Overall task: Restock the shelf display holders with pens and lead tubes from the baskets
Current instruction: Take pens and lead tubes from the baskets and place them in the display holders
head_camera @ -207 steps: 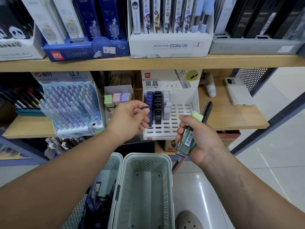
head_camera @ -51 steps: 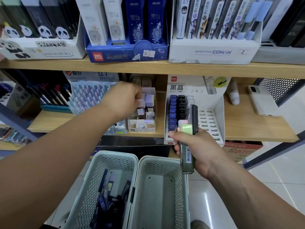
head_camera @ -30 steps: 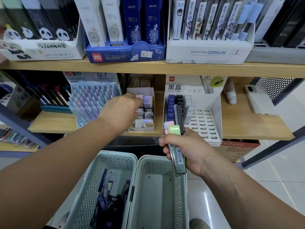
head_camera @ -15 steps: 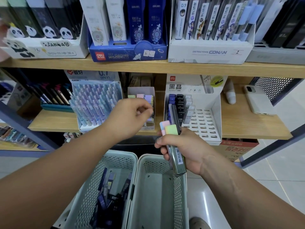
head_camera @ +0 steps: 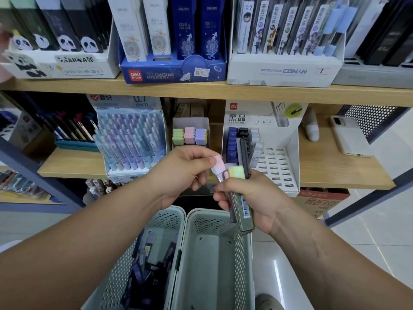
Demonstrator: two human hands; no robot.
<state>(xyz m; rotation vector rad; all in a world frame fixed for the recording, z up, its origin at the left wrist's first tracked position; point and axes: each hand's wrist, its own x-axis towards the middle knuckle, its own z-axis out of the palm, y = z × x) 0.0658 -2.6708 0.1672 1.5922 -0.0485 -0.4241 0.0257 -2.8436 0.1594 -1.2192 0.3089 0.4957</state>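
Left hand (head_camera: 178,173) pinches a pink square-capped lead tube (head_camera: 219,163). Right hand (head_camera: 254,193) clamps a bundle of slim, translucent tubes (head_camera: 244,211).

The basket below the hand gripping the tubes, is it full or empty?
Empty, as far as it shows: the basket shows only its bare floor and perforated walls, while the neighbouring basket holds dark lead tubes.

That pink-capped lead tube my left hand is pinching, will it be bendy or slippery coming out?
Likely stiff: the pink-capped lead tube looks straight, hard plastic. Probably light: the right hand grips several tubes together. Its glossy body could slip; the left hand pinches the cap instead.
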